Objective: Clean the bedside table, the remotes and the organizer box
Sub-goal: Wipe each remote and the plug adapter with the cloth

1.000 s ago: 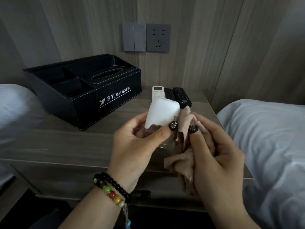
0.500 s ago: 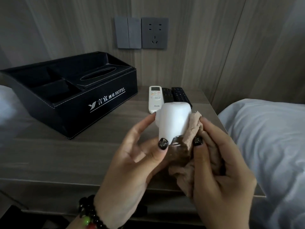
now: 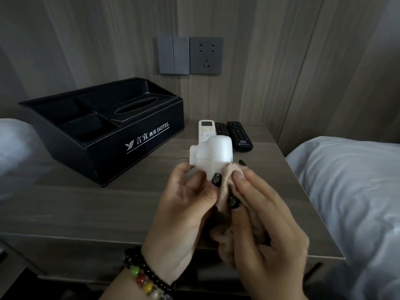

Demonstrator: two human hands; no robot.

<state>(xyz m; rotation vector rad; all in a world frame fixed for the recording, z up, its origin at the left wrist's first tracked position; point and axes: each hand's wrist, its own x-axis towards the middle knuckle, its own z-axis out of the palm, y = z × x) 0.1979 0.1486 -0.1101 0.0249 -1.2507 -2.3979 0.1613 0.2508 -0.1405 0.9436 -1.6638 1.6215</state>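
Holding: left hand [image 3: 184,204] is gripping a spray bottle with a white cap [image 3: 213,155], fingers curled around the body, thumb pressing on the front
Right hand [image 3: 266,232]: fingers are closing on a beige cloth [image 3: 225,180], bunching it against the bottle's right side
Bedside table [image 3: 86,204]: sitting under both hands, between two beds
Organizer box [image 3: 112,131]: black, sitting far left on the table
Remotes: white remote [image 3: 205,131] and two black remotes [image 3: 238,135] are lying side by side, far centre, right of the box
Wall: socket [image 3: 206,55] and switches [image 3: 173,55] above the remotes
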